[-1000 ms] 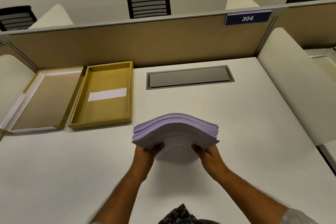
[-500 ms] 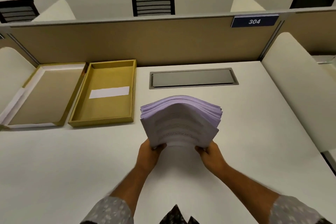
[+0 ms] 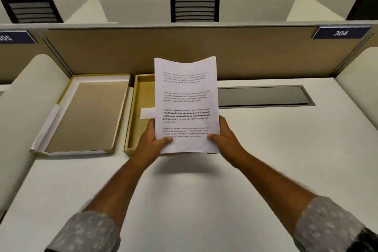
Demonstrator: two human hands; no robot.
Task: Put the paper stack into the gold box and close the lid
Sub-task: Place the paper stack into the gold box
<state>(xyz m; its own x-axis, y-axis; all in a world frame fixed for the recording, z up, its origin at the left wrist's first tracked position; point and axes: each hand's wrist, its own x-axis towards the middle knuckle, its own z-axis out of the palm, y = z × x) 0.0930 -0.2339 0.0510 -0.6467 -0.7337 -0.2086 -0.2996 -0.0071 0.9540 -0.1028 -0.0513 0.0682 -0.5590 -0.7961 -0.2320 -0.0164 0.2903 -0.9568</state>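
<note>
The paper stack (image 3: 186, 96) stands tilted up in the air, its printed top sheet facing me. My left hand (image 3: 152, 141) grips its lower left corner and my right hand (image 3: 224, 138) grips its lower right corner. The open gold box (image 3: 141, 96) lies on the white desk behind and left of the stack, which hides its right half. A white slip (image 3: 146, 113) lies on the box floor. The gold lid (image 3: 86, 114) rests upside down to the left of the box, with white inner edges.
A tan partition (image 3: 122, 51) closes off the back of the desk, with a blue sign 304 (image 3: 340, 32). A grey cable hatch (image 3: 263, 95) is set into the desk at the right. Cream side dividers (image 3: 26, 96) flank the desk. Black chairs show beyond the partition.
Both hands raised the stack from a flat, sagging hold over the desk to a near-upright one and carried it left, so it covers part of the gold box.
</note>
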